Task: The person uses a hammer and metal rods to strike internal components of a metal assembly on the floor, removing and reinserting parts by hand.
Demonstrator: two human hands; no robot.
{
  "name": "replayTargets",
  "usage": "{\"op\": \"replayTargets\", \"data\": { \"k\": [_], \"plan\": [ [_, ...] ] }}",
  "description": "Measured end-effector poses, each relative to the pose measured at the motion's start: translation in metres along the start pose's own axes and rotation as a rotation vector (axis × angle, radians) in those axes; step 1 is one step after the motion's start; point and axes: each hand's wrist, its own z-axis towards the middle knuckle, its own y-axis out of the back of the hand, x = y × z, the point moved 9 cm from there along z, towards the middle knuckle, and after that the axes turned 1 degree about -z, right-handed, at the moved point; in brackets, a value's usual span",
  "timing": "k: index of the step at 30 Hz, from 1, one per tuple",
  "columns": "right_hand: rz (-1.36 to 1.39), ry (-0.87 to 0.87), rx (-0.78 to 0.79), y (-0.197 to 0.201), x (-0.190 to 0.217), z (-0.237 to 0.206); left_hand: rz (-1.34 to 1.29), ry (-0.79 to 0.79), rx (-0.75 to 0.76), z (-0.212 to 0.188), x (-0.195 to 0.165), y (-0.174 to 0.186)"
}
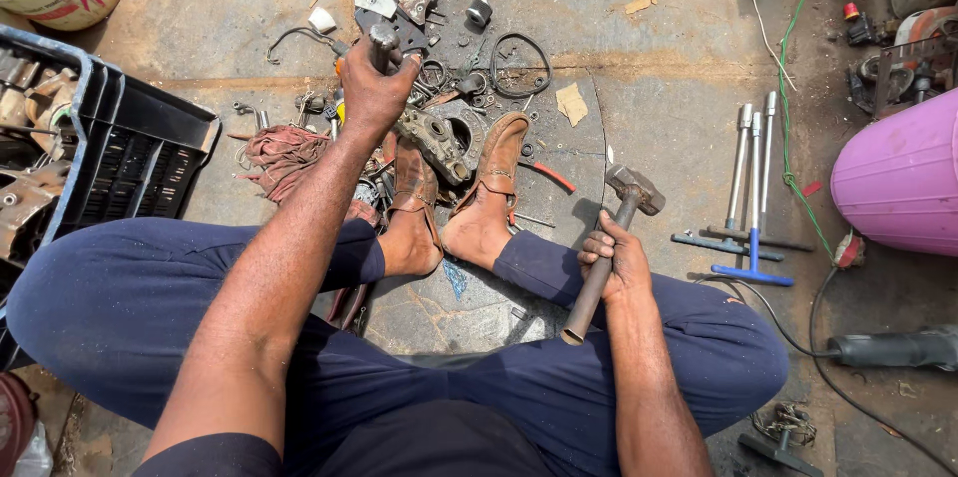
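Left hand is clenching around a metal rod, standing upright over the casting wedged between the sandals. Right hand is grasping the hammer handle, head raised beside the right knee.

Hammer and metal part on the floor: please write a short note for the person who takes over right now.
Left hand: closed around a metal punch-like tool, held upright over the grey metal housing.
Right hand: grips the hammer by its pipe handle, head raised beside the right shoe.
The housing lies on the concrete floor, pinned between both shoes, loose rings and small parts around it.
Done: tool placed, part braced. Left: whether a blow has landed cannot be told.
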Motion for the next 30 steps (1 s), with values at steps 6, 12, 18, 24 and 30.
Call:
{"op": "replayTargets", "data": {
  "k": [6, 12, 18, 24, 30],
  "plan": [
    [0.056, -0.098, -0.035, 0.037, 0.004, 0.029, 0.573, 0.528, 0.072, -0.030, 0.032, 0.002],
    [0.022, -0.052, -0.061, 0.046, 0.011, 0.033, 0.472, 0.721, 0.094, -0.039, 0.104, -0.017],
    [0.059, -0.003, -0.144, 0.054, 0.019, 0.041, 0.214, 0.745, 0.113, -0.023, 0.122, -0.047],
    [0.028, 0.006, -0.208, 0.061, 0.021, 0.052, 0.317, 0.550, 0.128, -0.018, 0.103, -0.058],
    [-0.055, -0.018, -0.213, 0.063, 0.019, 0.063, 0.266, 0.481, 0.246, -0.017, 0.117, -0.082]
  ]
}}
